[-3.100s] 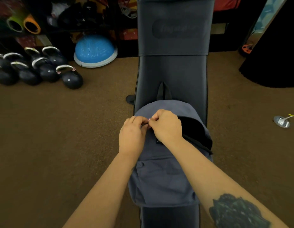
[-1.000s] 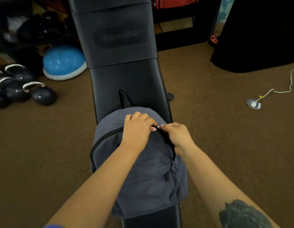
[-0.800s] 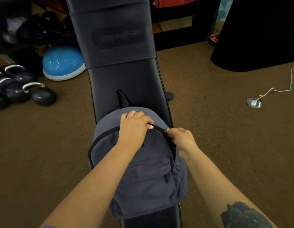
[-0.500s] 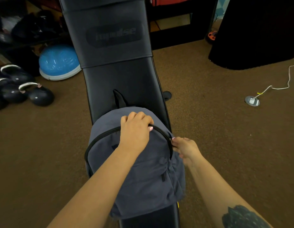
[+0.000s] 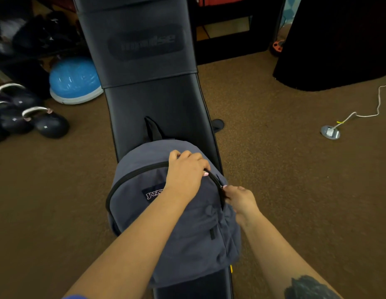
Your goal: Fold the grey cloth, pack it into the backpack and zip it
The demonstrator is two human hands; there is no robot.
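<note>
A grey backpack [image 5: 187, 229] lies on a black padded bench [image 5: 157, 108], its top toward the far end. A black zipper line curves over its top from the left side to the right side. My left hand [image 5: 185, 171] presses flat on the top of the backpack, fingers curled over the zipper line. At the bag's right edge my right hand [image 5: 239, 198] pinches the zipper pull [image 5: 221, 186]. The grey cloth is not visible.
Several black kettlebells [image 5: 47, 124] and a blue balance dome [image 5: 74, 80] sit on the brown carpet to the left. A floor outlet [image 5: 330, 132] with a white cable lies to the right. A black draped shape [image 5: 338, 39] stands at the back right.
My right hand has drawn the zipper pull from the top of the backpack down its right side. My left hand has stayed on the bag's top.
</note>
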